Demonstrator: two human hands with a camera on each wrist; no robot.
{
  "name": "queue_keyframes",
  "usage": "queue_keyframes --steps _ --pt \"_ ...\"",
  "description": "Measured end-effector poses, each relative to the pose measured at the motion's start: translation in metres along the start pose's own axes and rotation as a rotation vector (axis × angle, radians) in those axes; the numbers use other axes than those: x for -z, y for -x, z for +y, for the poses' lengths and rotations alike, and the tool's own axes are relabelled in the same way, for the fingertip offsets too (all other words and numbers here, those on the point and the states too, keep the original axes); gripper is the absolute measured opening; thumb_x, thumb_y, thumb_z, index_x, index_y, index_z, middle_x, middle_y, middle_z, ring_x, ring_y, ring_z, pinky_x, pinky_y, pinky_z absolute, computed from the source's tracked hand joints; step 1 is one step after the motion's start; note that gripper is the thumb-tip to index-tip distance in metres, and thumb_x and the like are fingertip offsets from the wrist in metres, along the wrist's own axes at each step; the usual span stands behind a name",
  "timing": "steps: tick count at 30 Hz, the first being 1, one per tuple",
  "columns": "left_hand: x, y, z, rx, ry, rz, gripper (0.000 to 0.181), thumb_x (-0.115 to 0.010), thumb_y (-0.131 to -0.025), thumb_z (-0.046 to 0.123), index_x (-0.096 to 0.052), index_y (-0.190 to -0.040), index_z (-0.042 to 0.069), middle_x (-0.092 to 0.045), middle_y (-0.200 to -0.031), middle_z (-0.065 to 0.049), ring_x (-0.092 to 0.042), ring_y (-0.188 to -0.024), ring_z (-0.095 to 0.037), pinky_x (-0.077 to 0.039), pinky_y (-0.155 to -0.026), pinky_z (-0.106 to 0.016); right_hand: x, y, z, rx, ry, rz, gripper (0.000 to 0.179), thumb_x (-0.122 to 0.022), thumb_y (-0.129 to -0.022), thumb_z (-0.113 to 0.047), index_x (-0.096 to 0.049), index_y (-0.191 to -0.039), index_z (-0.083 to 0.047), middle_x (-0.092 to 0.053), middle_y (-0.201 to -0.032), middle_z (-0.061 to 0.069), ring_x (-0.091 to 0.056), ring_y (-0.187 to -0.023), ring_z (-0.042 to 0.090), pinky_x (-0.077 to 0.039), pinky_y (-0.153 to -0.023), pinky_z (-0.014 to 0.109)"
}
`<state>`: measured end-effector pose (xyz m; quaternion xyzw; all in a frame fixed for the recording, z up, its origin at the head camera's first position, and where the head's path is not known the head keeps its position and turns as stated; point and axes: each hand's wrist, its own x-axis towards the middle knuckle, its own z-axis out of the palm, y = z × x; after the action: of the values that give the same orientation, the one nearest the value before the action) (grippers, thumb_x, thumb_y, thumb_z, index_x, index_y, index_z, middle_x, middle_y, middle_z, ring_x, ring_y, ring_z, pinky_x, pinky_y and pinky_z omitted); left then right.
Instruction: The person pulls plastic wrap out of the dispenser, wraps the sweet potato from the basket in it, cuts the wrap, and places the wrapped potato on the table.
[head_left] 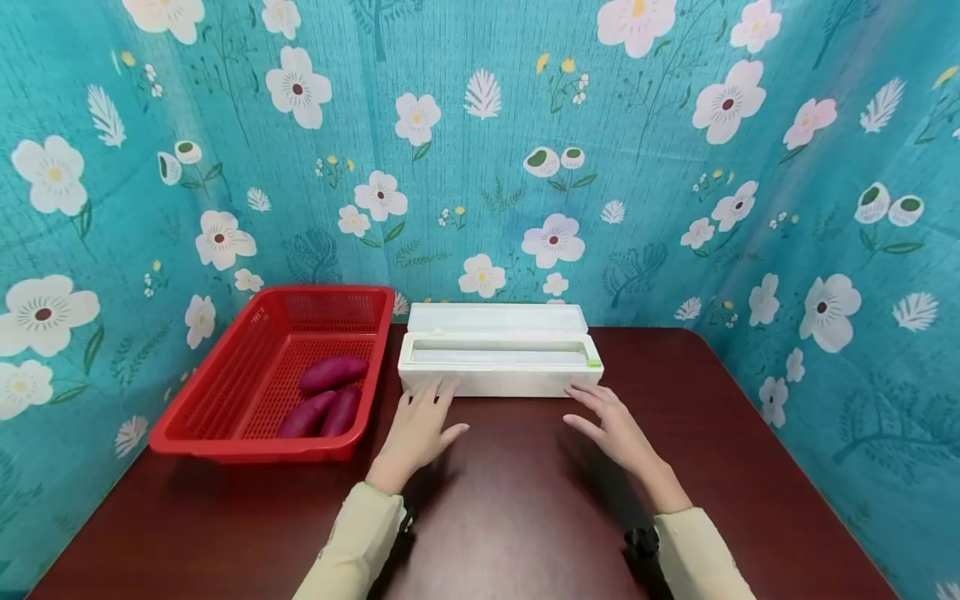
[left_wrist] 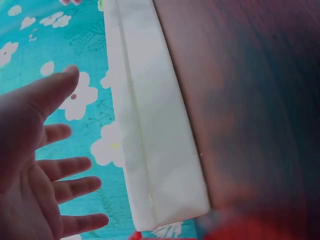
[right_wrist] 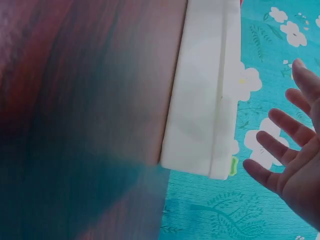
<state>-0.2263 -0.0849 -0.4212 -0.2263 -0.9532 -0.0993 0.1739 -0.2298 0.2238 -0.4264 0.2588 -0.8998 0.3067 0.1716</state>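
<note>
A long white box (head_left: 517, 384), which looks like a cling film dispenser, stands at the back of the table with its lid (head_left: 498, 317) raised behind it. A pale roll (head_left: 498, 357) lies inside, and a small green piece (head_left: 594, 363) sits at the right end. My left hand (head_left: 416, 427) is spread before the box's left end, and my right hand (head_left: 618, 429) before its right end. Both hold nothing. In the wrist views the fingers of the left hand (left_wrist: 30, 165) and right hand (right_wrist: 300, 160) are extended; whether fingertips touch the box, I cannot tell.
Left of the box stands a red plastic basket (head_left: 258, 448) with purple sweet potatoes (head_left: 333, 374) in it. The dark red-brown table (head_left: 510, 508) meets a blue flowered cloth (head_left: 480, 167) at the back and sides.
</note>
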Motion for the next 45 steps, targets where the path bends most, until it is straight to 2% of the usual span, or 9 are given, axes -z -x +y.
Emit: queue_keyframes --steps 4,7,10,15,21,28,34,39,45 --pt "-0.007 -0.004 -0.006 0.007 0.104 0.066 0.058 -0.065 -0.079 0.036 -0.049 -0.124 0.003 -0.053 -0.117 -0.016 -0.05 -0.106 -0.032 -0.04 -0.086 -0.047 -0.002 -0.002 0.009 -0.037 -0.072 0.016 0.04 -0.066 -0.08 -0.016 -0.058 -0.116 0.001 -0.058 -0.113 0.015 -0.052 -0.104 0.03 -0.043 -0.082 0.046" --pt "-0.01 -0.007 -0.011 0.041 0.194 0.104 0.051 -0.067 -0.079 0.03 -0.054 -0.118 0.002 -0.06 -0.108 -0.014 -0.057 -0.096 -0.03 -0.045 -0.078 -0.043 -0.003 -0.003 0.016 -0.09 -0.13 0.015 0.037 -0.065 -0.081 -0.013 -0.059 -0.114 0.002 -0.062 -0.105 0.015 -0.058 -0.094 0.026 -0.048 -0.073 0.041" --pt "-0.009 -0.011 -0.015 0.1 0.283 0.09 0.047 -0.067 -0.079 0.027 -0.056 -0.117 0.002 -0.062 -0.104 -0.014 -0.06 -0.09 -0.028 -0.047 -0.072 -0.041 -0.004 -0.006 0.022 -0.146 -0.166 0.011 0.036 -0.065 -0.082 -0.014 -0.059 -0.113 0.002 -0.063 -0.101 0.017 -0.06 -0.089 0.024 -0.049 -0.068 0.036" --pt "-0.012 -0.017 -0.018 0.174 0.396 0.036 0.047 -0.066 -0.081 0.025 -0.053 -0.12 0.001 -0.062 -0.103 -0.016 -0.059 -0.094 -0.027 -0.046 -0.076 -0.042 -0.002 -0.012 0.032 -0.183 -0.207 0.058 0.033 -0.065 -0.082 -0.011 -0.06 -0.111 0.004 -0.064 -0.096 0.018 -0.061 -0.084 0.025 -0.048 -0.062 0.028" --pt "-0.019 -0.024 -0.022 0.234 0.513 0.067 0.047 -0.065 -0.082 0.02 -0.05 -0.122 0.0 -0.061 -0.103 -0.017 -0.06 -0.091 -0.029 -0.046 -0.077 -0.041 0.0 -0.018 0.043 -0.185 -0.242 0.122 0.028 -0.065 -0.081 -0.006 -0.062 -0.106 0.005 -0.065 -0.082 0.014 -0.059 -0.065 0.027 -0.045 -0.052 0.024" --pt "-0.02 -0.035 -0.027 0.264 0.573 0.193 0.034 -0.066 -0.079 0.009 -0.059 -0.109 -0.004 -0.063 -0.093 -0.017 -0.062 -0.076 -0.027 -0.049 -0.067 -0.038 0.002 -0.03 0.053 -0.181 -0.243 0.172 0.023 -0.066 -0.078 -0.003 -0.064 -0.099 0.007 -0.062 -0.068 0.013 -0.056 -0.053 0.028 -0.045 -0.046 0.023" --pt "-0.02 -0.044 -0.034 0.317 0.655 0.269 0.025 -0.067 -0.077 0.003 -0.063 -0.1 -0.005 -0.064 -0.092 -0.016 -0.063 -0.074 -0.025 -0.05 -0.067 -0.036 0.006 -0.044 0.058 -0.19 -0.259 0.213 0.023 -0.069 -0.076 -0.002 -0.064 -0.096 0.008 -0.063 -0.076 0.018 -0.056 -0.05 0.017 -0.049 -0.045 0.033" --pt "-0.023 -0.048 -0.039 0.334 0.665 0.296 0.023 -0.069 -0.076 0.004 -0.064 -0.097 -0.004 -0.064 -0.093 -0.016 -0.064 -0.072 -0.025 -0.05 -0.066 -0.036 0.005 -0.049 0.062 -0.237 -0.278 0.178 0.024 -0.069 -0.076 -0.002 -0.064 -0.097 0.009 -0.062 -0.078 0.019 -0.059 -0.055 0.027 -0.05 -0.05 0.041" --pt "-0.022 -0.049 -0.046 0.393 0.607 0.322 0.023 -0.07 -0.077 0.011 -0.067 -0.098 0.001 -0.065 -0.094 -0.011 -0.063 -0.069 -0.021 -0.05 -0.063 -0.036 0.004 -0.054 0.064 -0.279 -0.23 0.114 0.026 -0.068 -0.078 -0.006 -0.064 -0.099 0.008 -0.056 -0.075 0.013 -0.056 -0.058 0.036 -0.048 -0.046 0.03"
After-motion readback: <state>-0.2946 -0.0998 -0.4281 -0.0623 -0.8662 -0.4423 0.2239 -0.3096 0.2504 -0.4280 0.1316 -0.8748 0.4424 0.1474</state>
